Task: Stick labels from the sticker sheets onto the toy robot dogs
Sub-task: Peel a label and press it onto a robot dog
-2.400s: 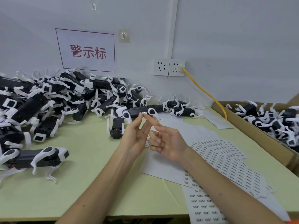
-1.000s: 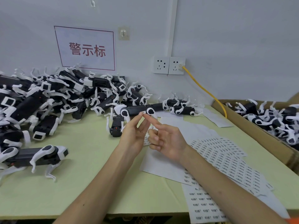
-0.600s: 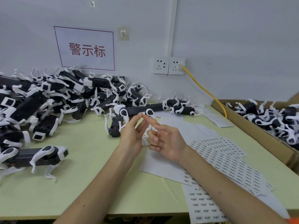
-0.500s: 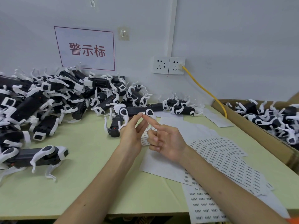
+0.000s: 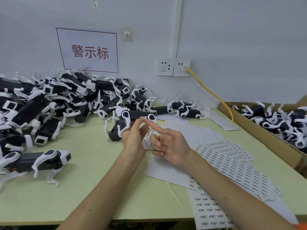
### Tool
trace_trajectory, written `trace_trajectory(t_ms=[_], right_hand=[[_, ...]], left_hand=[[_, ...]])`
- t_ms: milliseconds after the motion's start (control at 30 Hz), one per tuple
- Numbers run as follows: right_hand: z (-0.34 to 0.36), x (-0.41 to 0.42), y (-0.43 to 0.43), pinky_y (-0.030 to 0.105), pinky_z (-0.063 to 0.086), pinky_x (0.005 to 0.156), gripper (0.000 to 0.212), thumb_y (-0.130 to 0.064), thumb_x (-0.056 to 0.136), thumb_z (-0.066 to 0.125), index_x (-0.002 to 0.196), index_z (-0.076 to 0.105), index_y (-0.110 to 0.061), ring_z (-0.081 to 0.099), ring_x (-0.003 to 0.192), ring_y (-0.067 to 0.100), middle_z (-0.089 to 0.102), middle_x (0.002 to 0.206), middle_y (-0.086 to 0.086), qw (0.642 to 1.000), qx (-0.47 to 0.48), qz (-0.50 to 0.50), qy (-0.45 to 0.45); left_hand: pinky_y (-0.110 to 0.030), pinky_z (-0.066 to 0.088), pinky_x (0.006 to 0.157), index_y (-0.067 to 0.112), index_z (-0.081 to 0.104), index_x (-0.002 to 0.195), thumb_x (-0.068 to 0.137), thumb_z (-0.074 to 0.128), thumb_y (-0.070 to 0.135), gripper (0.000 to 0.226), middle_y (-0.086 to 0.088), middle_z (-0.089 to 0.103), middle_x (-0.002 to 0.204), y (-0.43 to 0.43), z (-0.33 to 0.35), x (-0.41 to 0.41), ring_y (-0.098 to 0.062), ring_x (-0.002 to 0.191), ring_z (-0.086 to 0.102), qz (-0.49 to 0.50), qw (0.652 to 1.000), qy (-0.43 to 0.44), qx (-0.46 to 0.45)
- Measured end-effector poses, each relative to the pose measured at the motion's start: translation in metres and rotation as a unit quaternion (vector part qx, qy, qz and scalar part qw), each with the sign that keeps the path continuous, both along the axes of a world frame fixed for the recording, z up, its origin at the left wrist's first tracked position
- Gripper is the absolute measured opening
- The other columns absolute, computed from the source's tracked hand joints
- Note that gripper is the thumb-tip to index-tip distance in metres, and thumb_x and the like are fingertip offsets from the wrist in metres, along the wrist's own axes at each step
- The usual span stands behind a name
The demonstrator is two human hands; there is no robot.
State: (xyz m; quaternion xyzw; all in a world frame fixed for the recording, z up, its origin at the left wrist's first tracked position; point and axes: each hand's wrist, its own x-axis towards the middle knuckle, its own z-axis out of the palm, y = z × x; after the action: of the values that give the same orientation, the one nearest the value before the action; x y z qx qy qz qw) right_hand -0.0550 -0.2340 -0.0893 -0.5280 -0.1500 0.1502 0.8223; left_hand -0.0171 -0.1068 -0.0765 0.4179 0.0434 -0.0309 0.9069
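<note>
Nearest, at the front right of the table: printed sheets of small labels, overlapping in a loose fan, with blank backing paper under and beside them. Two bare forearms reaching in from below across the pale green top. Off to the left, well apart from the hands, a lone dog upright on its feet, black body, white legs, head to the right.

Mid-table, raised above the paper: left hand with fingers upright and close together, pinching a tiny white label at the fingertips. Right hand just beside it, palm up, index finger straight and touching the label from the right, the other fingers curled in, gripping nothing. Between the two hands, a short strip of more labels; no telling which hand has it.

Directly behind the fingertips, a middle dog lying lengthwise on the table. Label in front of its dark body, touching or not impossible to say.

Further back on the left, a tangled pile of dogs heaped against the wall, thinning into a short row toward the middle. At the right edge, a cardboard box holding more dogs.

On the wall: a white sign with a red border and red characters, a small hook beside it, twin sockets, and a yellow cable plugged into the right one, slanting down behind the box.
</note>
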Motion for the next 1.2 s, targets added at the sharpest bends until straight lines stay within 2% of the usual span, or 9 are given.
trace_trajectory(t_ms=[333, 467, 633, 767, 867, 1033, 1100, 1200], right_hand=[[-0.0009, 0.0019, -0.0008, 0.027, 0.026, 0.054, 0.054, -0.034, 0.092, 0.055, 0.146, 0.055, -0.034, 0.026, 0.054, 0.013, 0.040, 0.067, 0.000, 1.000, -0.004, 0.003, 0.000], [-0.0006, 0.0015, -0.0013, 0.027, 0.028, 0.054, 0.053, -0.034, 0.092, 0.055, 0.144, 0.057, -0.034, 0.027, 0.054, 0.013, 0.041, 0.067, 0.000, 1.000, -0.001, 0.004, -0.002], [-0.0010, 0.0019, -0.0014, 0.026, 0.030, 0.053, 0.054, -0.035, 0.091, 0.057, 0.145, 0.057, -0.034, 0.027, 0.054, 0.013, 0.041, 0.067, 0.000, 1.000, -0.001, 0.004, -0.001], [-0.0011, 0.0023, -0.0013, 0.026, 0.030, 0.053, 0.063, -0.039, 0.082, 0.068, 0.143, 0.059, -0.031, 0.026, 0.054, 0.013, 0.041, 0.066, -0.001, 1.000, -0.003, 0.003, -0.003], [-0.0017, 0.0023, -0.0023, 0.026, 0.029, 0.053, 0.072, -0.041, 0.073, 0.073, 0.142, 0.061, -0.027, 0.023, 0.056, 0.014, 0.040, 0.065, -0.001, 1.000, -0.010, -0.010, -0.004], [-0.0015, 0.0032, -0.0025, 0.026, 0.028, 0.053, 0.068, -0.041, 0.074, 0.073, 0.138, 0.064, -0.019, 0.019, 0.057, 0.015, 0.041, 0.065, -0.001, 1.000, -0.006, -0.011, -0.002], [-0.0018, 0.0035, -0.0030, 0.025, 0.028, 0.053, 0.063, -0.039, 0.078, 0.068, 0.137, 0.065, -0.016, 0.019, 0.057, 0.015, 0.041, 0.064, -0.001, 1.000, -0.007, -0.016, 0.001], [-0.0018, 0.0035, -0.0040, 0.025, 0.028, 0.053, 0.057, -0.036, 0.083, 0.060, 0.136, 0.066, -0.014, 0.020, 0.058, 0.015, 0.041, 0.064, -0.001, 1.000, -0.005, -0.024, 0.002]], left_hand=[[-0.013, 0.053, 0.054, 0.012, 0.066, 0.088, 0.091, 0.075, 0.013, 0.010, 0.014, 0.073, 0.067, -0.0005, 0.0013, -0.0008, -0.006, 0.072, 0.074, 0.009, 1.000, 0.003, -0.001], [-0.013, 0.053, 0.054, 0.012, 0.065, 0.089, 0.091, 0.076, 0.013, 0.011, 0.015, 0.073, 0.067, -0.0010, 0.0017, -0.0018, -0.003, 0.066, 0.074, 0.010, 1.000, 0.003, -0.003], [-0.013, 0.056, 0.061, 0.011, 0.066, 0.093, 0.090, 0.076, 0.012, 0.011, 0.014, 0.073, 0.069, -0.0010, 0.0004, 0.0002, -0.007, 0.070, 0.075, 0.020, 1.000, 0.002, -0.007], [-0.014, 0.054, 0.057, 0.012, 0.064, 0.089, 0.090, 0.076, 0.012, 0.013, 0.013, 0.073, 0.068, -0.0006, -0.0005, 0.0009, -0.006, 0.069, 0.075, 0.021, 1.000, 0.004, -0.016], [-0.014, 0.053, 0.053, 0.010, 0.063, 0.094, 0.090, 0.077, 0.011, 0.015, 0.013, 0.073, 0.067, 0.0019, 0.0005, 0.0037, -0.005, 0.067, 0.075, 0.029, 0.999, -0.002, -0.034], [-0.017, 0.053, 0.048, 0.007, 0.053, 0.103, 0.094, 0.073, 0.012, 0.023, 0.005, 0.075, 0.065, 0.0023, 0.0019, 0.0017, -0.012, 0.072, 0.077, 0.000, 0.999, -0.001, -0.043], [-0.020, 0.055, 0.051, 0.007, 0.049, 0.107, 0.095, 0.072, 0.012, 0.026, 0.004, 0.076, 0.068, 0.0027, 0.0019, 0.0007, -0.011, 0.073, 0.078, -0.017, 0.998, -0.005, -0.052], [-0.022, 0.057, 0.066, 0.006, 0.051, 0.115, 0.094, 0.074, 0.016, 0.033, 0.006, 0.077, 0.073, 0.0037, 0.0027, -0.0007, -0.008, 0.082, 0.077, -0.039, 0.998, -0.014, -0.037]])
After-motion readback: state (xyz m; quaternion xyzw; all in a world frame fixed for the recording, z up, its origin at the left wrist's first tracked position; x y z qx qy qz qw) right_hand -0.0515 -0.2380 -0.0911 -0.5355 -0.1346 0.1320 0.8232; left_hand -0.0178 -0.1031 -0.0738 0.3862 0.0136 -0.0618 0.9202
